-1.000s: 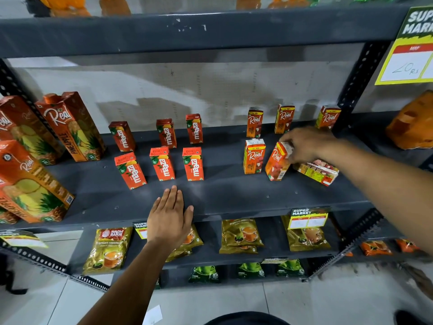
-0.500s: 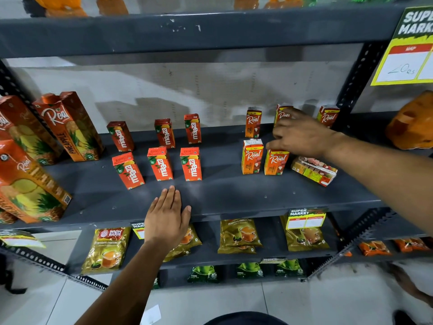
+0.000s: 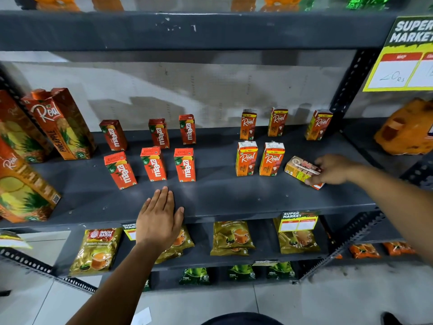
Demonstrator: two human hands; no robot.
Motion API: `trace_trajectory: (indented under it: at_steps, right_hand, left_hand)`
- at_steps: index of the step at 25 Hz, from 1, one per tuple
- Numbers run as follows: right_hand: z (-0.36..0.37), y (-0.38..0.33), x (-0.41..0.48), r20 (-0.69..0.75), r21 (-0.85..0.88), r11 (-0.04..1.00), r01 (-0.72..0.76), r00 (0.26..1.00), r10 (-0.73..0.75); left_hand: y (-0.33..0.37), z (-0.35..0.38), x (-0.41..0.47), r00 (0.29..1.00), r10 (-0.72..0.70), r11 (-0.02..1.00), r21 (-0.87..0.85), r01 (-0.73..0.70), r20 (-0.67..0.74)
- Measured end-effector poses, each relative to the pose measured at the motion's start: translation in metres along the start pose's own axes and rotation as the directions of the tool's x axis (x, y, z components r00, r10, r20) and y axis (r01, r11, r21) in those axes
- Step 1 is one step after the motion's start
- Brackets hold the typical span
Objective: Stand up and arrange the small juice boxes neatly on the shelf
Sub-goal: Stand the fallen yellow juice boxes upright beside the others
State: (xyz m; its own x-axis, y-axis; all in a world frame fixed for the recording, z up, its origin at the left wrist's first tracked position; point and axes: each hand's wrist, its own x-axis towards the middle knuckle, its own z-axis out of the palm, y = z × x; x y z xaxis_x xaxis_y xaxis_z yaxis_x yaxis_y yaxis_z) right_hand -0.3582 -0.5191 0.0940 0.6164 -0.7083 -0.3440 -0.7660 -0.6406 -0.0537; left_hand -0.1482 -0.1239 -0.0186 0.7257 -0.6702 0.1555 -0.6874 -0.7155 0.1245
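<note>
Head view: right hand [image 3: 334, 170] closed fingers on fallen juice box [image 3: 301, 171], which lay on its side at right of grey shelf [image 3: 222, 198], just beside two upright front-row Real boxes [image 3: 259, 158]. Three more Real boxes [image 3: 277, 122] stood behind. Six Maaza boxes [image 3: 153, 164] stood upright in two rows at centre-left. Left hand [image 3: 159, 221] lay flat, fingers together, on shelf front edge, holding nothing.
</note>
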Motion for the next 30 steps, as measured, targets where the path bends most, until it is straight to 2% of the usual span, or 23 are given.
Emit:
trace_trajectory:
  at_steps: [2,6,8,10,13,15,19,21,23,24,25,27,28,30]
  right_hand:
    - [0.016,0.004,0.002,-0.079,0.125,0.992,0.027,0.997,-0.017]
    - [0.021,0.0,0.007,-0.128,0.183,0.983,-0.005,0.991,0.029]
    - [0.022,-0.004,0.009,-0.255,0.29,0.957,-0.007,0.963,0.085]
    - [0.029,-0.009,0.009,-0.402,0.511,0.859,0.03,0.892,0.208]
    - [0.041,-0.017,0.012,-0.433,0.742,0.663,0.096,0.825,0.364]
    - [0.05,-0.023,0.014,-0.413,0.782,0.616,0.095,0.818,0.4]
    - [0.056,-0.024,0.013,-0.442,0.742,0.664,0.097,0.816,0.374]
    - [0.047,-0.015,0.014,-0.526,0.588,0.799,0.122,0.809,0.264]
    - [0.031,0.0,0.014,-0.625,0.163,0.978,0.131,0.781,-0.001]
    - [0.022,0.006,0.015,-0.633,-0.11,0.984,0.137,0.754,-0.175]
    - [0.014,0.011,0.016,-0.6,-0.355,0.922,0.156,0.718,-0.353]
    - [-0.002,0.016,0.019,-0.45,-0.684,0.7,0.204,0.638,-0.625]
    - [-0.008,0.016,0.018,-0.356,-0.789,0.576,0.216,0.604,-0.713]
    - [-0.014,0.014,0.016,-0.189,-0.898,0.383,0.218,0.594,-0.782]
  left_hand:
    - [0.0,0.0,0.0,1.0,-0.001,1.0,-0.002,0.001,0.001]
    - [0.0,0.0,0.0,1.0,0.001,1.0,-0.003,-0.001,-0.001]
    - [0.0,0.0,0.0,1.0,-0.001,1.0,-0.002,0.001,0.001]
    - [0.0,0.001,0.0,1.0,0.0,1.0,0.01,0.0,-0.002]
    - [0.0,0.0,0.0,1.0,0.0,1.0,0.013,0.0,0.005]
    - [0.0,-0.001,0.0,1.0,-0.004,1.0,0.004,0.004,0.001]
    - [0.002,-0.003,0.0,1.0,-0.007,1.0,-0.003,0.007,0.003]
    - [0.002,-0.003,0.0,1.0,-0.008,1.0,-0.002,0.008,0.002]
    - [0.002,-0.003,0.0,1.0,-0.008,1.0,0.0,0.008,0.004]
    - [0.002,-0.002,0.0,1.0,-0.008,1.0,0.003,0.008,0.005]
    - [0.002,-0.002,0.0,1.0,-0.009,1.0,0.005,0.008,0.005]
    - [0.002,-0.002,0.0,1.0,-0.009,1.0,0.006,0.009,0.003]
    - [0.002,-0.002,0.0,1.0,-0.01,1.0,0.007,0.01,0.002]
    - [0.002,-0.003,0.0,1.0,-0.009,1.0,0.009,0.009,-0.001]
